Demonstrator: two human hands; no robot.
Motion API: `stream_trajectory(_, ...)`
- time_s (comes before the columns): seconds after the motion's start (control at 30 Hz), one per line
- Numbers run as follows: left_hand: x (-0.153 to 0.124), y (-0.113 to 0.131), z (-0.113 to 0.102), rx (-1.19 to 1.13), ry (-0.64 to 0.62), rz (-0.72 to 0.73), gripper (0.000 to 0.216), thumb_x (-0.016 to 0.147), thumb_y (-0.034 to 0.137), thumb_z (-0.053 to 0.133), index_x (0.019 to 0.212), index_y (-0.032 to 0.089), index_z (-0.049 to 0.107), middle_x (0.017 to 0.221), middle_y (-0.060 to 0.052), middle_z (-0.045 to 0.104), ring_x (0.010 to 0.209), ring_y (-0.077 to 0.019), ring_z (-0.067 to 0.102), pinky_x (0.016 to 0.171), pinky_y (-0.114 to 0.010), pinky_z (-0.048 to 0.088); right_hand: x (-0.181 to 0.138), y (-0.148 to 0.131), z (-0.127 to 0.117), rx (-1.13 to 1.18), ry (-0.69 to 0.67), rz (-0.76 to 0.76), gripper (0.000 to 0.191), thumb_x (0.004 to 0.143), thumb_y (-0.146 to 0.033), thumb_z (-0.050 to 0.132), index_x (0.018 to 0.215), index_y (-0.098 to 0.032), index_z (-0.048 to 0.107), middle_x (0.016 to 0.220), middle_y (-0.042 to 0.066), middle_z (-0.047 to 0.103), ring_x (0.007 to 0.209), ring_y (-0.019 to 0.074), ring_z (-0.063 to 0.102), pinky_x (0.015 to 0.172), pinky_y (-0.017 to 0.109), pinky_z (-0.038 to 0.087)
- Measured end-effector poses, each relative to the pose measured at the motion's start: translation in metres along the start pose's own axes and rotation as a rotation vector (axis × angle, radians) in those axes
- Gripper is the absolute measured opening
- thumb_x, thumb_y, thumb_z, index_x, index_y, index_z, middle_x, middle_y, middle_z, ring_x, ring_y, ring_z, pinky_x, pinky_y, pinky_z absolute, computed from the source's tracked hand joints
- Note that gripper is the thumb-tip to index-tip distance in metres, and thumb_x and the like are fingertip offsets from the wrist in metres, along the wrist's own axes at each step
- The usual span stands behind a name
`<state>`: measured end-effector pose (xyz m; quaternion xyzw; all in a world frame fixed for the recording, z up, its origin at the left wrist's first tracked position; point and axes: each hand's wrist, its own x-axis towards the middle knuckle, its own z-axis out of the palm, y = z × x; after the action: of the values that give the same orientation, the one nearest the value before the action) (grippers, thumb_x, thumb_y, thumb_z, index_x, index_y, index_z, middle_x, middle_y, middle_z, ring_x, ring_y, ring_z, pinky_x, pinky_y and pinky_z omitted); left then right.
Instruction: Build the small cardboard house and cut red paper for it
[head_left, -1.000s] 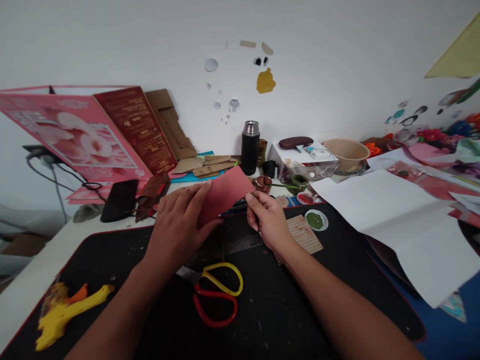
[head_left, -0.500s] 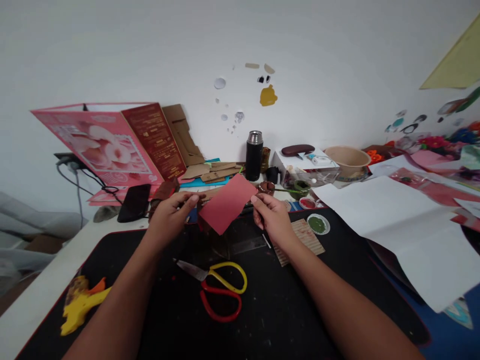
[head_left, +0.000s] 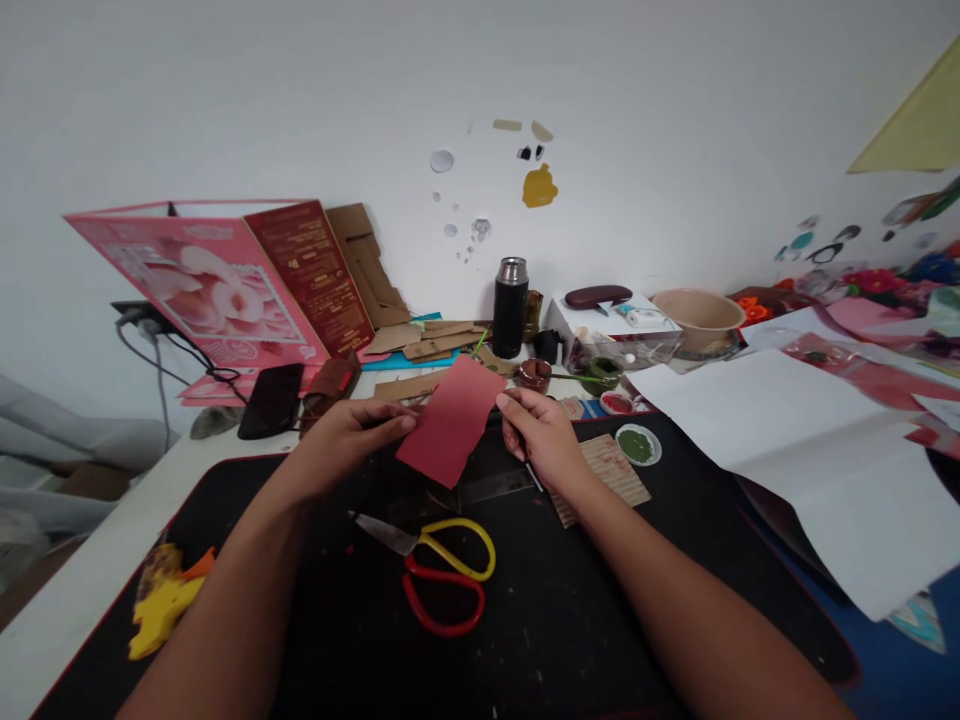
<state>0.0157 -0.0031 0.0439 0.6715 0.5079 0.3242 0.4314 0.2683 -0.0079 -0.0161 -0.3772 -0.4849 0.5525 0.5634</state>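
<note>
A piece of red paper (head_left: 451, 420) with a slightly uneven right edge is held tilted above the black mat. My left hand (head_left: 349, 437) pinches its left edge between thumb and fingers. At the upper right edge, my right hand (head_left: 546, 437) grips the paper with the thumb on top; its lower fingers are curled and partly hidden. Below the paper lies a pair of scissors (head_left: 424, 565) with one yellow and one red handle, blades pointing left. A piece of corrugated cardboard (head_left: 609, 475) is on the mat by my right wrist.
A yellow glue gun (head_left: 161, 605) lies beside my left forearm. Behind the mat are a phone (head_left: 271, 400), a black flask (head_left: 510, 310) and paint jars (head_left: 534, 375). A green paint lid (head_left: 637, 445) sits near white paper sheets (head_left: 795, 460) on the right.
My left thumb and fingers, apart beside the paper before, have come onto its left edge. The paper has turned a little and its lower end has dropped slightly.
</note>
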Motion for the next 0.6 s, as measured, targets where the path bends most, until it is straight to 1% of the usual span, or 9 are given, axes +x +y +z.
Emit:
stream_trajectory(0.13, -0.0009, 0.0004, 0.0023, -0.023, -0.007, 0.022, 0.037, 0.072, 0.058, 0.082, 0.080, 0.022, 0.083, 0.084, -0.008, 0.079, 0.078, -0.0249, 0.069, 0.074, -0.035, 0.055, -0.0006, -0.0003, 0.0000, 0.025, 0.003, 0.003, 0.036, 0.086, -0.053, 0.075, 0.077, -0.020, 0.061, 0.049, -0.008, 0.050, 0.038, 0.0073, 0.038, 0.034, 0.020, 0.025)
stream_trajectory(0.2, -0.0002, -0.0013, 0.0032, -0.033, 0.025, 0.021, 0.036, 0.073, 0.057, 0.082, 0.080, 0.022, 0.083, 0.083, -0.008, 0.079, 0.076, -0.0234, 0.068, 0.073, -0.034, 0.055, -0.0007, -0.0005, -0.0004, 0.025, 0.000, -0.002, 0.036, 0.087, -0.053, 0.074, 0.078, -0.020, 0.063, 0.049, -0.008, 0.050, 0.037, 0.0073, 0.038, 0.034, 0.020, 0.024)
stream_trajectory(0.3, 0.0020, -0.0044, 0.0036, -0.020, 0.093, 0.013, 0.037, 0.072, 0.058, 0.082, 0.077, 0.021, 0.081, 0.079, -0.006, 0.077, 0.072, -0.0212, 0.065, 0.068, -0.031, 0.052, -0.0009, -0.0012, -0.0001, 0.015, -0.014, 0.000, 0.038, 0.088, -0.056, 0.072, 0.085, -0.019, 0.068, 0.049, -0.008, 0.049, 0.037, 0.0074, 0.038, 0.034, 0.020, 0.023)
stream_trajectory(0.37, 0.0031, -0.0060, 0.0038, -0.031, 0.114, 0.008, 0.038, 0.071, 0.059, 0.082, 0.075, 0.021, 0.080, 0.077, -0.005, 0.076, 0.070, -0.0206, 0.064, 0.067, -0.031, 0.051, -0.0012, -0.0017, 0.0010, 0.011, -0.029, 0.006, 0.039, 0.087, -0.057, 0.073, 0.087, -0.018, 0.069, 0.049, -0.008, 0.049, 0.038, 0.0076, 0.038, 0.035, 0.020, 0.024)
stream_trajectory(0.47, 0.0035, -0.0076, 0.0054, -0.061, 0.114, 0.011, 0.039, 0.072, 0.059, 0.081, 0.077, 0.021, 0.081, 0.078, -0.006, 0.076, 0.071, -0.0204, 0.064, 0.068, -0.031, 0.052, -0.0024, -0.0020, 0.0036, 0.010, -0.039, 0.022, 0.040, 0.085, -0.058, 0.075, 0.085, -0.019, 0.068, 0.050, -0.008, 0.050, 0.038, 0.0076, 0.038, 0.035, 0.020, 0.025)
stream_trajectory(0.6, 0.0024, -0.0082, 0.0093, -0.026, 0.097, 0.017, 0.038, 0.075, 0.059, 0.079, 0.080, 0.021, 0.081, 0.077, -0.004, 0.076, 0.071, -0.0205, 0.065, 0.069, -0.031, 0.051, -0.0049, -0.0026, 0.0067, 0.002, -0.056, 0.053, 0.039, 0.083, -0.057, 0.077, 0.080, -0.020, 0.064, 0.050, -0.008, 0.050, 0.038, 0.0075, 0.038, 0.035, 0.020, 0.025)
